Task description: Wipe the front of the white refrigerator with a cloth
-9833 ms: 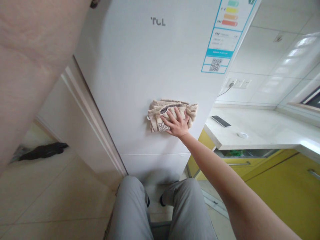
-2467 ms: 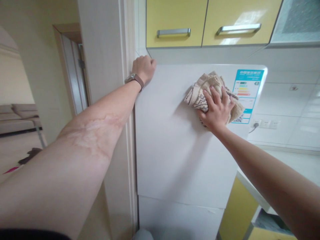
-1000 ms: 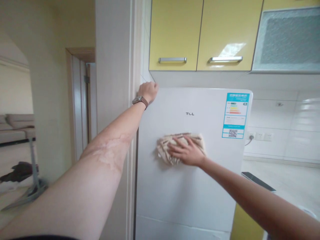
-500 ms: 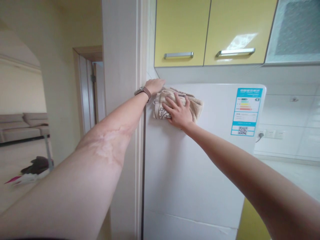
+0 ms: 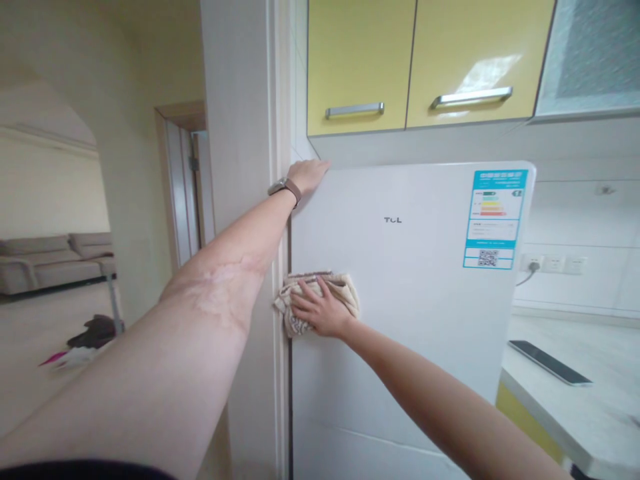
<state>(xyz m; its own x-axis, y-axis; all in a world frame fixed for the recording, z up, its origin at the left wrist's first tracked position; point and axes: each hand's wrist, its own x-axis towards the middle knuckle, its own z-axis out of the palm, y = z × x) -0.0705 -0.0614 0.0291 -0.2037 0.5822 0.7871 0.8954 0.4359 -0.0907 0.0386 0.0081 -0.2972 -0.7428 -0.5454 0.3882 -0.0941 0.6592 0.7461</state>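
Note:
A white refrigerator door [image 5: 400,287] fills the middle of the view, with dark "TCL" letters on its upper part. My right hand [image 5: 323,310] presses a folded beige patterned towel [image 5: 349,293] against the door's left edge, fingers spread across the cloth. Part of the towel hangs past that edge, by the door frame. At the upper left corner of the door, my left hand [image 5: 307,177] grips the top edge; its fingertips are hidden. A watch [image 5: 285,189] with a brown strap is on the left wrist.
Yellow cabinets [image 5: 360,60] with metal handles hang above the refrigerator. A blue and white energy label [image 5: 495,220] is on the door. To the right, a dark flat device [image 5: 550,362] lies on the counter [image 5: 610,413]. A pale door frame [image 5: 245,200] stands close on the left.
My right hand has slid the towel down and left across the door, uncovering the letters. My left hand stays at the top corner. The view has turned slightly, bringing the counter's device into sight.

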